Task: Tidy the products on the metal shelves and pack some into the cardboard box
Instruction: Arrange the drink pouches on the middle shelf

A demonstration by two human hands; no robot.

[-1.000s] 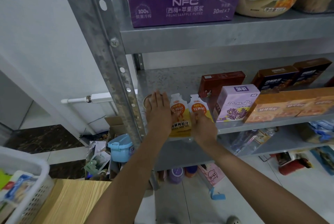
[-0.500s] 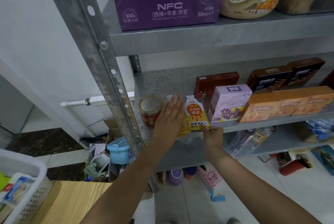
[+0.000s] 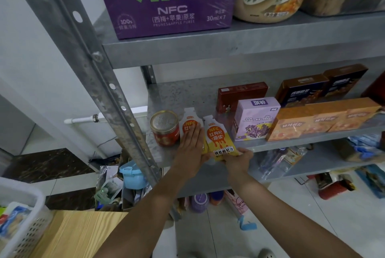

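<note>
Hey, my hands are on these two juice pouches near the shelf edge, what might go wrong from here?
1. The right pouch lies at the front edge of the shelf, held only by the right hand pinching its bottom end; it might slip off.
2. The left hand presses flat on the left pouch, right beside the jar; a leftward nudge may knock the jar.
</note>
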